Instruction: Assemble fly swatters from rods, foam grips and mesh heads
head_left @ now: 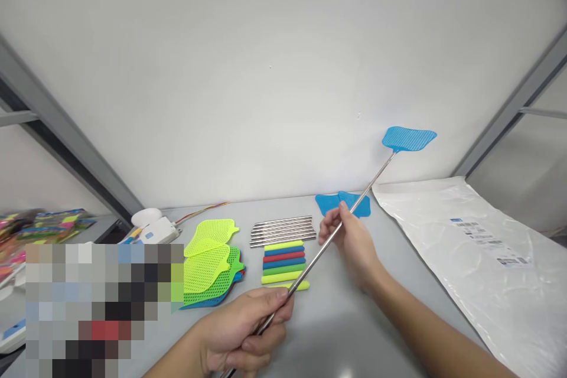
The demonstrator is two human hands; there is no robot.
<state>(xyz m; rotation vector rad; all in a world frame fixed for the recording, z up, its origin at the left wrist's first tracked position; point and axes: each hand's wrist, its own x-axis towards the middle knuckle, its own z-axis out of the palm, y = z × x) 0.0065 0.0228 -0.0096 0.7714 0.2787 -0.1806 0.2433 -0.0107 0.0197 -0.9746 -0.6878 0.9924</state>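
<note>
A fly swatter with a blue slotted head [408, 139] and a long extended metal rod runs diagonally across the view, its head up at the right. My left hand [248, 328] wraps around the lower part of the rod. Further up, my right hand [352, 242] pinches the rod between thumb and fingers. Beyond the right hand, two blue swatter heads [326, 204] lie on the table. Several metal rods [282, 230] sit in a row left of the right hand. Below them are coloured handle tubes [283, 267], one partly behind the left hand and rod.
Yellow, green and blue swatter heads [208, 269] are stacked at the left. Behind them lies a white device [162, 229] with wires. A white plastic bag [478, 248] covers the table's right side. Colourful packages [48, 227] are at far left. A pixelated patch hides the lower left.
</note>
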